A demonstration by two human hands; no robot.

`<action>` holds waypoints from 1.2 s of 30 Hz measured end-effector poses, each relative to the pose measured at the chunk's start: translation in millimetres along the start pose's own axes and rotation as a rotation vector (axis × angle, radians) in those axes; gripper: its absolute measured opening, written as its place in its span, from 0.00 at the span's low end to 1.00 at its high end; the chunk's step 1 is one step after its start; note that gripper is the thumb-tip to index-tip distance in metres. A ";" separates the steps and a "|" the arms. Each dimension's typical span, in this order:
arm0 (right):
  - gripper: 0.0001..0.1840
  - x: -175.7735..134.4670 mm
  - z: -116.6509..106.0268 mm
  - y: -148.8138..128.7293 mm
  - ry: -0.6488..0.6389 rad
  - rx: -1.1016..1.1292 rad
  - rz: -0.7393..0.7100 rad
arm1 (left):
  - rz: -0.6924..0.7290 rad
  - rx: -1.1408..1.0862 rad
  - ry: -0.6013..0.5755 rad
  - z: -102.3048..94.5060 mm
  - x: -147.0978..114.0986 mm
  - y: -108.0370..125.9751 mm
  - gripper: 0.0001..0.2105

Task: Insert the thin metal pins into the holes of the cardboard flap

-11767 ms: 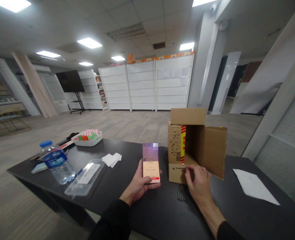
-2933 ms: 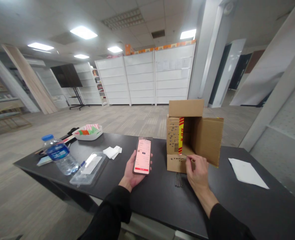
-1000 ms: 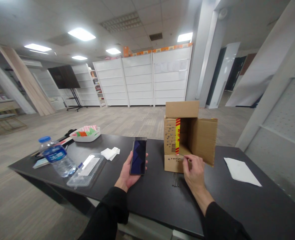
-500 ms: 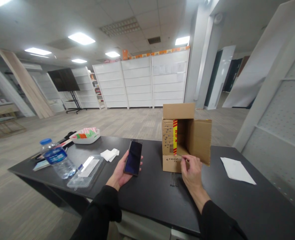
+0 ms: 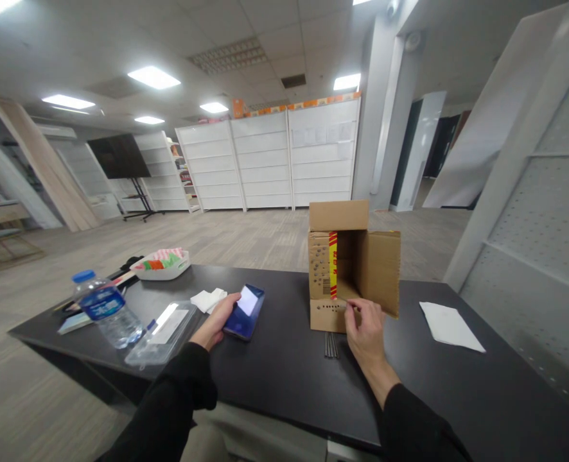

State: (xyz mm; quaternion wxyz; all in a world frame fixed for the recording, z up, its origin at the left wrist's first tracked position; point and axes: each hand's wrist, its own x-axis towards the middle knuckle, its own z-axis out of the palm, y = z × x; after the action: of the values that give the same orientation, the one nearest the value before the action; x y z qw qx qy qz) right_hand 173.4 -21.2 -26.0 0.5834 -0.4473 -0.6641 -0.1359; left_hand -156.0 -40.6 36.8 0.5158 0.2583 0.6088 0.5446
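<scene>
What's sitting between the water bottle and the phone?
In the head view, the clear plastic case, the white tissue and the left hand lie between the water bottle and the phone; the hand touches the phone.

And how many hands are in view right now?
2: the left hand on the phone, the right hand in front of the open cardboard box. No other hand shows.
</scene>
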 end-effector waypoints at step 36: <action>0.06 3.6 -14.5 -3.3 0.027 0.096 0.016 | 0.972 1.477 0.223 80.7 -26.3 -45.3 0.18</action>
State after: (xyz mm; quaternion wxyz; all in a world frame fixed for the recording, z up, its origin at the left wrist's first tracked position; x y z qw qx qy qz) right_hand 180.6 -31.6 -17.5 0.6143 -0.4220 -0.6585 -0.1052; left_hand -62.6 -44.0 13.8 -0.1325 0.7000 0.6745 0.1936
